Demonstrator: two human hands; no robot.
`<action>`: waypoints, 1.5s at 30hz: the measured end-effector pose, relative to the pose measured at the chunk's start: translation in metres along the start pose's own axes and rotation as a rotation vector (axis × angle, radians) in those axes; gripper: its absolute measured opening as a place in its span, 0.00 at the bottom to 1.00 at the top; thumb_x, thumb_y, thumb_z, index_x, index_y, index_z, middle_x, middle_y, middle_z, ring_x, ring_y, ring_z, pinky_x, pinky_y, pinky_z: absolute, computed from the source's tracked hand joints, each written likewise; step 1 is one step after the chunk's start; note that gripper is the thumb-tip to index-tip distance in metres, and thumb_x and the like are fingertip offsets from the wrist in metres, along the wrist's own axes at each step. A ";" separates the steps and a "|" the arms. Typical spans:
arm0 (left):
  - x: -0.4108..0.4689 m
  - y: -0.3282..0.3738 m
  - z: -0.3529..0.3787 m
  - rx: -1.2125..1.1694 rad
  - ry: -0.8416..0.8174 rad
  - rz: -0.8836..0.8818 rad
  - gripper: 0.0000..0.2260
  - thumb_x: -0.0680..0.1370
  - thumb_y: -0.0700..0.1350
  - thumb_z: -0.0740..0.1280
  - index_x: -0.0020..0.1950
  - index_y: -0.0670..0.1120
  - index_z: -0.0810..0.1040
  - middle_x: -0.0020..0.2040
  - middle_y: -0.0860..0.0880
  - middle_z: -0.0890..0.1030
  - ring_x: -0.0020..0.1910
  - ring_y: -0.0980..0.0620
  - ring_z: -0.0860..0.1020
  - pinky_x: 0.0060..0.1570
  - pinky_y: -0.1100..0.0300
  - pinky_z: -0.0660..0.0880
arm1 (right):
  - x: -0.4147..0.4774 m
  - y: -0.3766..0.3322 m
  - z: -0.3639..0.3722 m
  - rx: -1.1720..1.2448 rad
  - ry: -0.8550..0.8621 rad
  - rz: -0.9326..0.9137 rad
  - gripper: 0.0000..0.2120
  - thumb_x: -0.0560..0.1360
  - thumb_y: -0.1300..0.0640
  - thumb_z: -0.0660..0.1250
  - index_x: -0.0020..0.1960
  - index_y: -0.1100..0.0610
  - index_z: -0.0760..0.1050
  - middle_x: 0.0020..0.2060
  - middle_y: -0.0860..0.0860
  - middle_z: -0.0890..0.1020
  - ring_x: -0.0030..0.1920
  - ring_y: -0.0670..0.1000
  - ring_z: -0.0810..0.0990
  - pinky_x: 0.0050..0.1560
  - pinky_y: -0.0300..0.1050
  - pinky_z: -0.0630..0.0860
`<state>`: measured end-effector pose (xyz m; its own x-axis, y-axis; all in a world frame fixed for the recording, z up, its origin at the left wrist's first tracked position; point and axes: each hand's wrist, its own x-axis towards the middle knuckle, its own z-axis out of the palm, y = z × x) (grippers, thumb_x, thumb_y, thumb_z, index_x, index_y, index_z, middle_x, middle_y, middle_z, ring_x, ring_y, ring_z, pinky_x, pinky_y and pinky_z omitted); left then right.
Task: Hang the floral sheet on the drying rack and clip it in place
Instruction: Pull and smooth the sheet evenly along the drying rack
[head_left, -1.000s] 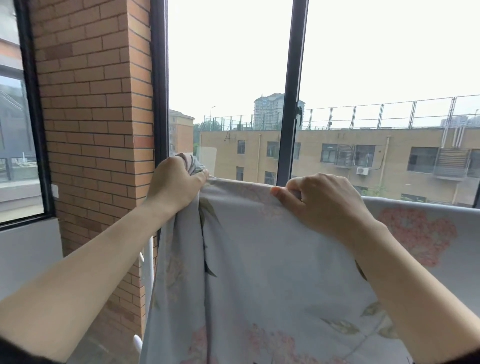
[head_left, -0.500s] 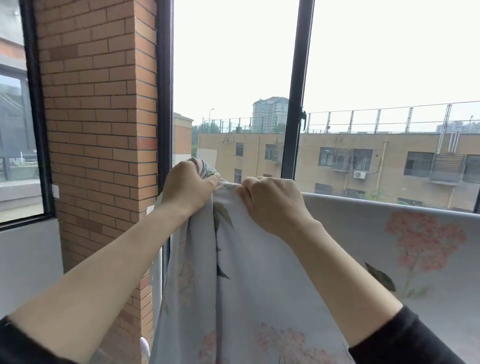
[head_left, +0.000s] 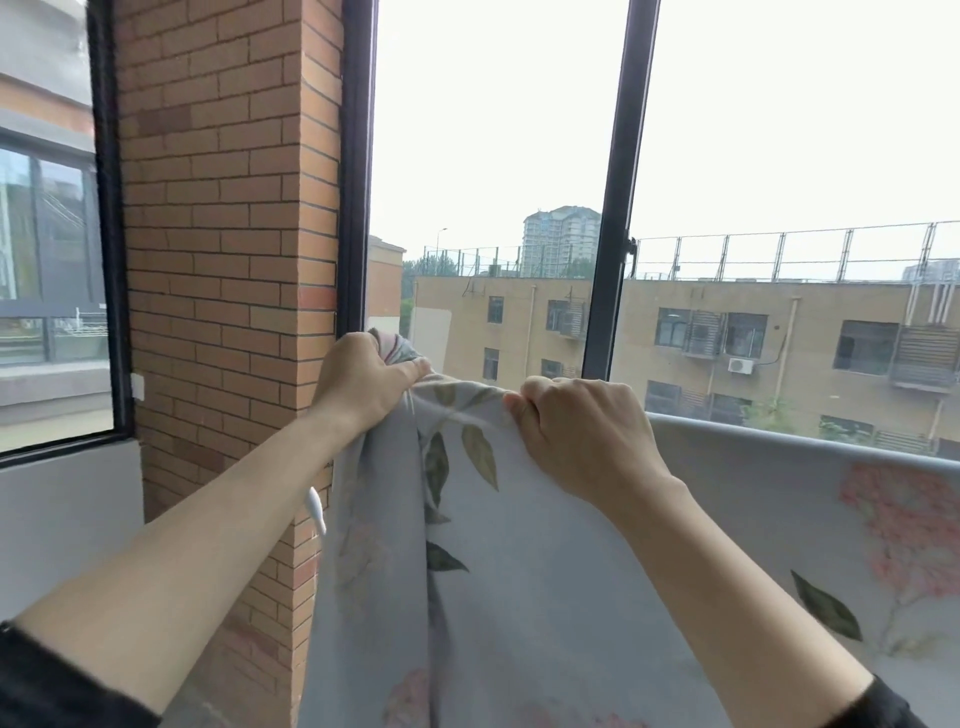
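Right hand (head_left: 587, 436) edged rightward; it and left hand (head_left: 363, 384) clutch floral sheet (head_left: 545, 571), rack seemingly hidden beneath.

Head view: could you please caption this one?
Left hand and right hand grip the floral sheet by a brick pillar.

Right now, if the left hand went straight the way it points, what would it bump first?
Probably the window glass right of the dark frame, though depth is unclear. The left hand grips the bunched floral sheet.
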<state>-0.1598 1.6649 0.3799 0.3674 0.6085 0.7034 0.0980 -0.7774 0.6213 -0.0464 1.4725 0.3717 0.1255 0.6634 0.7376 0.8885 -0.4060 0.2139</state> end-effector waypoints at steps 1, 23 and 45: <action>-0.001 0.000 0.001 0.005 0.017 0.004 0.18 0.72 0.48 0.73 0.29 0.39 0.73 0.30 0.47 0.76 0.30 0.51 0.72 0.31 0.61 0.68 | 0.000 0.001 0.001 0.003 0.001 0.004 0.18 0.82 0.45 0.47 0.39 0.52 0.65 0.40 0.50 0.82 0.42 0.56 0.80 0.37 0.48 0.64; 0.002 -0.030 -0.013 -0.060 0.056 -0.111 0.24 0.74 0.45 0.70 0.26 0.46 0.59 0.27 0.49 0.64 0.29 0.50 0.63 0.27 0.64 0.61 | 0.064 -0.070 0.030 0.056 -0.102 -0.041 0.16 0.82 0.47 0.52 0.52 0.55 0.75 0.46 0.52 0.82 0.47 0.57 0.80 0.38 0.46 0.64; 0.000 -0.054 -0.045 -0.060 -0.355 -0.211 0.24 0.69 0.69 0.66 0.39 0.47 0.71 0.38 0.51 0.74 0.38 0.54 0.72 0.37 0.60 0.68 | 0.053 -0.071 0.033 -0.048 -0.015 -0.005 0.16 0.82 0.46 0.49 0.49 0.52 0.72 0.44 0.50 0.81 0.44 0.56 0.80 0.37 0.47 0.63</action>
<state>-0.2065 1.7137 0.3621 0.6423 0.6527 0.4019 0.1554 -0.6244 0.7655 -0.0880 1.5570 0.3748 0.1278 0.6745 0.7272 0.8670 -0.4320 0.2483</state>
